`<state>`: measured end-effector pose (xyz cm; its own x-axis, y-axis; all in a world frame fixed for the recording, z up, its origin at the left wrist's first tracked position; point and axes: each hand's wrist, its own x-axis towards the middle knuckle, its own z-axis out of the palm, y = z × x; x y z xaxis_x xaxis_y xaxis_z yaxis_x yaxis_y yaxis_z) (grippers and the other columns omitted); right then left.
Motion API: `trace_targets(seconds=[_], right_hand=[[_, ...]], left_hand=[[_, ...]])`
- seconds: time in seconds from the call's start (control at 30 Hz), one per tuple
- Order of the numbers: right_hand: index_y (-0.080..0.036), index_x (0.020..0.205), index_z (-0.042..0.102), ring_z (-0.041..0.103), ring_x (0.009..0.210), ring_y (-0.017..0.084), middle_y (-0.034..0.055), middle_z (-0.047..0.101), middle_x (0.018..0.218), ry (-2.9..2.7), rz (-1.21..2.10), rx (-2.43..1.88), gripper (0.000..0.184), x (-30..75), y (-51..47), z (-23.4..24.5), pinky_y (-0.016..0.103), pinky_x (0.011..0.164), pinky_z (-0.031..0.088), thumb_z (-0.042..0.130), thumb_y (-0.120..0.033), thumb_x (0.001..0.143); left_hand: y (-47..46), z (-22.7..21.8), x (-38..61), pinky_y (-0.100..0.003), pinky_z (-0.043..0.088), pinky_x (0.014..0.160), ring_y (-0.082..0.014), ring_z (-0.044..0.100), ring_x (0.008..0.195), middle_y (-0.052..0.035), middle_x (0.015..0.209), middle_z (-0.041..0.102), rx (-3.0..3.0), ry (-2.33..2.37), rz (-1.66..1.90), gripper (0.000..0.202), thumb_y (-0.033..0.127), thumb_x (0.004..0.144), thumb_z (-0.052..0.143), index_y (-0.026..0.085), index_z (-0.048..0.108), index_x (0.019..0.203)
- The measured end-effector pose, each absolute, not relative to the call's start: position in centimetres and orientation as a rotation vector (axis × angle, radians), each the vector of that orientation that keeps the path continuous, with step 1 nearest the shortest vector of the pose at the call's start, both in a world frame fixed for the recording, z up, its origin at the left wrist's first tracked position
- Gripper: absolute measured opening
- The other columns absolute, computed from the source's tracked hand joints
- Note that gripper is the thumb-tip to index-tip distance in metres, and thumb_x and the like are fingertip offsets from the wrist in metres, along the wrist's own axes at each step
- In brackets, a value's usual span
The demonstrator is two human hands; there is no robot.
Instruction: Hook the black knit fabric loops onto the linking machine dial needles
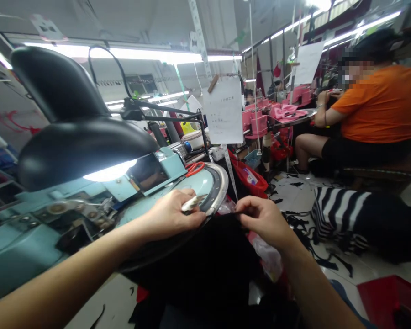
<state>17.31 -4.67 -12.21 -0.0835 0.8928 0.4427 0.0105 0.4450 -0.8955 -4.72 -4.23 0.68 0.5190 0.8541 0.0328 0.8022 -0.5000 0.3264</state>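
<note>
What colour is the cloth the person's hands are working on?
Black: the cloth shows best in the head view.

Inspection of the person's visible body: both arms are uncovered from the wrist up to the frame edge. The left forearm point(55, 278) and right forearm point(315, 283) are smooth and taper evenly toward the wrists. No sleeve cuff, glove or wristband is seen on either one. The left hand point(171, 214) and right hand point(265, 219) are bare and slender-fingered, and the fingernails appear short. Dark cloth point(205, 292) fills the lower middle of the view; whether it is clothing cannot be determined.
</note>
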Motion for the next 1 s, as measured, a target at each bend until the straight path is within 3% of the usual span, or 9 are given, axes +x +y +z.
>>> trace_targets(seconds=[0.13,0.23,0.4,0.5,0.6,0.7,0.8,0.9,1.0], right_hand=[[-0.018,0.087,0.074,0.067,0.070,0.015,0.0008,0.072,0.079,-1.582,0.955,-0.666,0.016,16.7,-5.0,-11.0,0.023,0.062,0.052,0.079,-0.027,0.075],[-0.018,0.087,0.079,0.071,0.078,0.016,0.0030,0.077,0.084,-1.608,0.847,-0.584,0.011,15.9,-4.8,-9.6,0.025,0.074,0.053,0.078,-0.024,0.077],[-0.018,0.081,0.077,0.070,0.076,0.016,0.0012,0.077,0.080,-1.562,0.798,-0.623,0.004,15.6,-4.0,-8.9,0.025,0.074,0.053,0.074,-0.020,0.079],[-0.018,0.080,0.075,0.066,0.070,0.014,-0.0001,0.073,0.077,-1.568,0.865,-0.672,0.006,16.1,-3.1,-9.7,0.022,0.066,0.051,0.075,-0.023,0.076],[-0.017,0.076,0.069,0.059,0.058,0.011,-0.0020,0.065,0.068,-1.479,1.107,-0.765,0.011,17.0,-1.8,-11.2,0.019,0.050,0.045,0.076,-0.021,0.069],[-0.018,0.077,0.064,0.057,0.051,0.010,-0.0034,0.062,0.067,-1.419,1.328,-0.692,0.017,17.5,-1.3,-12.3,0.020,0.044,0.044,0.074,-0.029,0.070],[-0.017,0.086,0.072,0.063,0.062,0.013,-0.0010,0.068,0.072,-1.519,1.306,-0.563,0.022,17.2,-1.7,-12.0,0.023,0.057,0.051,0.080,-0.032,0.071],[-0.017,0.083,0.078,0.068,0.074,0.016,0.0026,0.074,0.079,-1.554,1.123,-0.526,0.014,16.5,-1.8,-10.9,0.025,0.071,0.053,0.079,-0.027,0.073],[-0.016,0.080,0.076,0.065,0.065,0.014,0.0008,0.072,0.072,-1.521,1.053,-0.603,0.009,16.6,-0.8,-10.4,0.024,0.062,0.051,0.075,-0.023,0.074]], left_hand=[[-4.1,0.7,-4.5,-0.027,0.037,0.061,-0.0141,0.051,0.062,0.0018,0.068,0.052,2.495,1.424,0.279,0.032,0.045,0.076,0.060,0.019,0.051,0.061],[-4.0,0.6,-4.4,-0.027,0.037,0.061,-0.0141,0.051,0.061,0.0023,0.066,0.051,2.469,1.459,0.288,0.031,0.045,0.076,0.061,0.020,0.051,0.061],[-4.0,0.7,-4.1,-0.025,0.037,0.058,-0.0129,0.049,0.060,0.0025,0.066,0.049,2.421,1.368,0.319,0.025,0.035,0.075,0.057,0.020,0.048,0.058],[-3.9,0.8,-3.9,-0.026,0.036,0.057,-0.0130,0.048,0.059,0.0025,0.065,0.049,2.416,1.362,0.307,0.025,0.036,0.073,0.058,0.020,0.047,0.058],[-3.8,0.9,-3.9,-0.026,0.036,0.058,-0.0128,0.047,0.058,0.0028,0.064,0.049,2.428,1.365,0.303,0.020,0.031,0.072,0.057,0.020,0.046,0.059],[-3.8,0.9,-3.9,-0.026,0.036,0.061,-0.0131,0.047,0.060,0.0021,0.066,0.049,2.478,1.316,0.287,0.021,0.031,0.074,0.056,0.020,0.046,0.059],[-3.8,0.9,-3.8,-0.025,0.036,0.060,-0.0126,0.047,0.060,0.0016,0.068,0.048,2.512,1.300,0.280,0.026,0.036,0.075,0.057,0.019,0.046,0.058],[-3.5,0.8,-3.5,-0.025,0.036,0.059,-0.0121,0.046,0.059,0.0021,0.068,0.048,2.478,1.328,0.289,0.024,0.034,0.074,0.057,0.019,0.045,0.058],[-3.2,0.9,-3.1,-0.025,0.037,0.060,-0.0122,0.046,0.059,0.0023,0.067,0.049,2.445,1.314,0.289,0.017,0.030,0.072,0.054,0.020,0.046,0.061]])
